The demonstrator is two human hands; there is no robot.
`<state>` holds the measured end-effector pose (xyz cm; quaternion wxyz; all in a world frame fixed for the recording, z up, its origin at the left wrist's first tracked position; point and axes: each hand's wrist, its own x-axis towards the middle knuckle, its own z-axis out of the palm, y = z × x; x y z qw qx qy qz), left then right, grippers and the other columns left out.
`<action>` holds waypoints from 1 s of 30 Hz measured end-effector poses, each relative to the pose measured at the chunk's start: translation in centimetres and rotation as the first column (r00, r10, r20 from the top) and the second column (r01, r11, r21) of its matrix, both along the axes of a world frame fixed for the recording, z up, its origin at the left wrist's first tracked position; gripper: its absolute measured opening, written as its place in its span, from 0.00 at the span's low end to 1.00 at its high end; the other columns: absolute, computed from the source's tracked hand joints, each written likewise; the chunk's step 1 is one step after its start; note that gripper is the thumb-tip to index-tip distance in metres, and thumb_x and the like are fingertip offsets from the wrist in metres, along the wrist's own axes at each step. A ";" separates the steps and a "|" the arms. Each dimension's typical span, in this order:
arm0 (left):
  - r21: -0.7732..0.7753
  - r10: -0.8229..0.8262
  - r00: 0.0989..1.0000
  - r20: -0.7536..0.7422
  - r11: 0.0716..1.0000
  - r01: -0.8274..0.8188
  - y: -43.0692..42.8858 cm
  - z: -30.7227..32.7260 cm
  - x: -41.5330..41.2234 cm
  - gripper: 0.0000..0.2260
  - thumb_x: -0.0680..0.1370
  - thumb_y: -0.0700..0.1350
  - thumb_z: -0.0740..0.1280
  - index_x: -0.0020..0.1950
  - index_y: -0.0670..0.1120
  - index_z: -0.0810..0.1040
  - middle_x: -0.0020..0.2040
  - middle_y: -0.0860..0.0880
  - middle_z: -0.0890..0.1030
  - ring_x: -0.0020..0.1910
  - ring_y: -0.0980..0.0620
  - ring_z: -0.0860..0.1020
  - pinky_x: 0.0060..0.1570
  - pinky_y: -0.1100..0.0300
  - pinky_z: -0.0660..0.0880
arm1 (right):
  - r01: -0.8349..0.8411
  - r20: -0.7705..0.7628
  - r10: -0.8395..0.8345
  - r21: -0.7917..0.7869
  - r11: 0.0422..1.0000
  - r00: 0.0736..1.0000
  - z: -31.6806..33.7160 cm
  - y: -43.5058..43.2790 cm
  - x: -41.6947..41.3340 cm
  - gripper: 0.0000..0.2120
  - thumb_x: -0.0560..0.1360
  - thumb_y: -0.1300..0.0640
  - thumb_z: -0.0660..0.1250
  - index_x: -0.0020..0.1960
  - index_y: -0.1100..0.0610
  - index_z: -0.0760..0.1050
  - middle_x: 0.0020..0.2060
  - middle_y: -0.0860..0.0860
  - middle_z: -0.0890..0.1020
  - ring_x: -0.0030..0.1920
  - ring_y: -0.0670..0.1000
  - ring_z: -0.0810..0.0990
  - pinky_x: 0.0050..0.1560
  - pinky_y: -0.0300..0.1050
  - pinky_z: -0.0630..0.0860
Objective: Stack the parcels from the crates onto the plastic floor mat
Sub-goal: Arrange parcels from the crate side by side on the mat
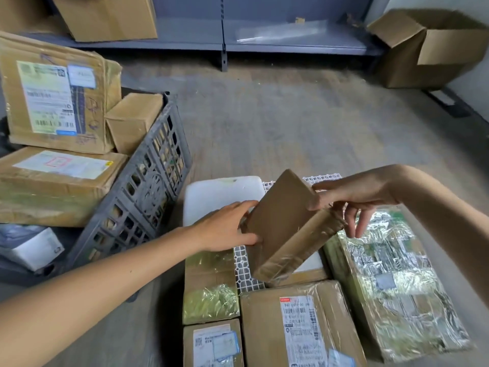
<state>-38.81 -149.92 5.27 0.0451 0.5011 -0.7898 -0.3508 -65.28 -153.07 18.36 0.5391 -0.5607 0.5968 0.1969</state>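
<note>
- Brown cardboard, plain and matte on its broad face, makes up the slab-shaped parcel (280,223) you hold above the plastic floor mat (244,266), a white lattice of small square holes.
- Glossy clear tape wraps the parcel's narrow side and crinkles at the low corner.
- Its long axis is tilted: the upper end leans up and away from you, the taped lower end points down towards the mat, and the broad face turns left.
- Your left hand (225,229) grips the left edge, with the thumb below and the fingers curled over it.
- Your right hand (354,197) pinches the upper right corner between thumb and forefinger; the other fingers hang spread and loose.
- Just beyond the parcel a smooth white foam box (219,197) with rounded corners lies on the mat.
- A labelled carton (301,327) and a crinkled foil-wrapped parcel (391,287) lie nearer you.
- To your left, a dark grey crate (143,186) with pierced walls holds more cardboard boxes.
</note>
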 end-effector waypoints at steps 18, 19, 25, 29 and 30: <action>0.012 0.246 0.959 -0.137 0.969 -0.247 1.3 -4.3 0.2 0.29 0.71 0.46 0.78 0.69 0.49 0.72 0.56 0.54 0.74 0.52 0.55 0.77 0.55 0.57 0.77 | -0.305 -0.268 0.174 -0.591 0.747 0.947 -5.7 8.7 6.6 0.53 0.71 0.31 0.63 0.79 0.60 0.39 0.30 0.47 0.77 0.29 0.45 0.77 0.39 0.41 0.73; 0.007 0.245 0.960 -0.133 0.969 -0.246 1.3 -4.4 0.2 0.29 0.71 0.46 0.78 0.69 0.49 0.72 0.55 0.54 0.73 0.52 0.55 0.77 0.55 0.57 0.77 | -0.312 -0.280 0.168 -0.619 0.721 0.945 -6.2 9.1 6.7 0.54 0.71 0.31 0.62 0.79 0.61 0.38 0.29 0.47 0.76 0.28 0.45 0.75 0.38 0.41 0.73; -0.035 0.234 0.970 -0.068 0.971 -0.236 1.5 -4.7 0.6 0.25 0.72 0.47 0.76 0.66 0.50 0.72 0.58 0.54 0.74 0.55 0.54 0.75 0.55 0.56 0.74 | -0.367 -0.378 0.137 -0.648 0.667 0.916 -8.4 10.5 8.5 0.57 0.72 0.29 0.60 0.78 0.63 0.32 0.28 0.45 0.69 0.28 0.45 0.69 0.34 0.43 0.67; -0.050 0.239 0.969 -0.064 0.969 -0.242 1.4 -4.9 1.0 0.21 0.72 0.46 0.75 0.63 0.49 0.74 0.57 0.54 0.74 0.58 0.53 0.73 0.57 0.55 0.73 | -0.386 -0.407 0.131 -0.645 0.659 0.904 -9.9 10.4 9.7 0.56 0.72 0.30 0.60 0.78 0.64 0.34 0.31 0.47 0.72 0.35 0.50 0.77 0.38 0.44 0.66; -0.055 0.237 0.969 -0.065 0.969 -0.240 1.4 -4.9 1.1 0.22 0.72 0.45 0.75 0.64 0.50 0.74 0.58 0.54 0.75 0.59 0.53 0.73 0.57 0.54 0.73 | -0.394 -0.414 0.133 -0.645 0.655 0.900 -10.3 10.4 9.9 0.56 0.72 0.29 0.60 0.78 0.65 0.34 0.32 0.49 0.74 0.36 0.52 0.77 0.38 0.45 0.67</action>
